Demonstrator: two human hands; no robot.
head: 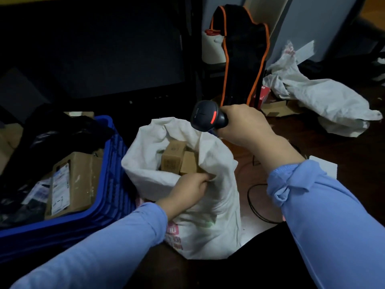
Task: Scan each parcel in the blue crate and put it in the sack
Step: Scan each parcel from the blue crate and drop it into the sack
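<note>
Sack [212, 215] could slump and spill its boxes if the left hand [191, 188], pinching the limp, crumpled white rim, slips; right hand [243, 124] is wrapped round the smooth black scanner [208, 117] at 12 o'clock. Ribbed blue crate [112, 155] at 9 o'clock holds a scuffed cardboard parcel [81, 178]

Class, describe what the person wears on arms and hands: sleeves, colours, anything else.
Both arms wear light blue long sleeves. The left sleeve ends at the wrist; the right sleeve bunches at its cuff. The left hand and right hand are bare, no gloves or rings showing.
</note>
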